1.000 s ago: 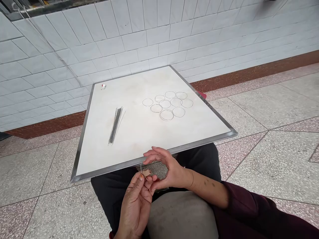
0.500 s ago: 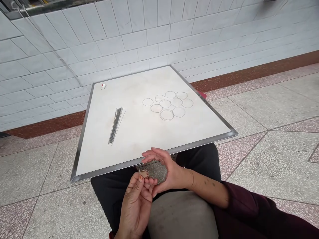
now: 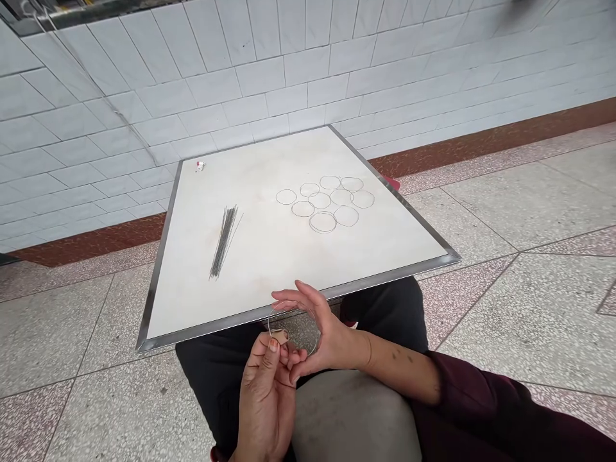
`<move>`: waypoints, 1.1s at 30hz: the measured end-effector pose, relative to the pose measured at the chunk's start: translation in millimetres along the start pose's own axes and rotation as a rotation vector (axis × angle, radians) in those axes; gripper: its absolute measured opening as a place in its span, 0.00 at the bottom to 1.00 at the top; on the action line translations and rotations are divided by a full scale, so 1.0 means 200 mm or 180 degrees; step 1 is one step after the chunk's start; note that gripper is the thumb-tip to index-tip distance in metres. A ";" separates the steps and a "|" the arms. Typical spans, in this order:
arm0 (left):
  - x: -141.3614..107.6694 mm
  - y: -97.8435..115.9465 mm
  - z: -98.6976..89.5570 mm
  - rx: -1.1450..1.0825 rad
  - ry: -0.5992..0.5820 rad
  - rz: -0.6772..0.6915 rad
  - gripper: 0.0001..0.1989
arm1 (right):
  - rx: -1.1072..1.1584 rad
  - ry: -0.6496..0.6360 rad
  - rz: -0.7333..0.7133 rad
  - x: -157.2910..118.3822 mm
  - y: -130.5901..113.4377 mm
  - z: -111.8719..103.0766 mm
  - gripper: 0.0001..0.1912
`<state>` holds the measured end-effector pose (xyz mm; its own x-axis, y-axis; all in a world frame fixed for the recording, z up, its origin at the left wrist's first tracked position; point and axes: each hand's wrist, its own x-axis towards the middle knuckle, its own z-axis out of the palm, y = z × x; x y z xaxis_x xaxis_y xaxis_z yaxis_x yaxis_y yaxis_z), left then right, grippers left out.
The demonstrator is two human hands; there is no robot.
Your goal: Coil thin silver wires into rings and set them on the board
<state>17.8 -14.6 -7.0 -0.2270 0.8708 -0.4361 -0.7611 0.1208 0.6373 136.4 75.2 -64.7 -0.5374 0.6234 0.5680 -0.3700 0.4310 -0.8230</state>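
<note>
A thin wire ring [image 3: 269, 316] is held just off the table's near edge, above my lap. My left hand [image 3: 269, 391] pinches the ring's lower left side between thumb and fingers. A small tan piece [image 3: 280, 335], perhaps tape or card, sits at that pinch; its exact kind is unclear. Around the ring's right side curves my right hand [image 3: 327, 337], its thumb low and its fingers along the top, in contact with the wire. On the table, several finished-looking wire rings [image 3: 323, 222] lie in a cluster, and a bundle of straight wires [image 3: 223, 244] lies to the left.
The white table [image 3: 260, 295] has a metal rim and stands against a tiled wall [image 3: 298, 70]. A small white and red object [image 3: 200, 166] rests at its far left corner. Something red [image 3: 392, 183] shows beyond the right edge. Speckled floor [image 3: 495, 308] surrounds the table.
The fingers of my right hand have lifted and straightened slightly along the ring's top. My left hand keeps its pinch with a very small shift. The things on the table lie as before.
</note>
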 end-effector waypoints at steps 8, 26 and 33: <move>0.00 0.01 0.00 0.0082 -0.0028 0.0011 0.09 | -0.0234 -0.0032 0.0080 0.00 -0.05 -0.02 0.66; 0.02 0.05 -0.03 -0.0540 0.0417 -0.0008 0.14 | 0.1803 0.0377 0.1402 -0.02 -0.06 -0.06 0.20; 0.03 0.04 -0.03 -0.0547 0.0357 0.0071 0.12 | 0.2444 0.0631 0.1964 0.01 -0.11 -0.03 0.14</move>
<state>5.7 -12.3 -7.9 -0.3039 0.8127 -0.4972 -0.8454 0.0106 0.5340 148.4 71.7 -45.9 -0.6901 0.7233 -0.0258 -0.4954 -0.4980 -0.7117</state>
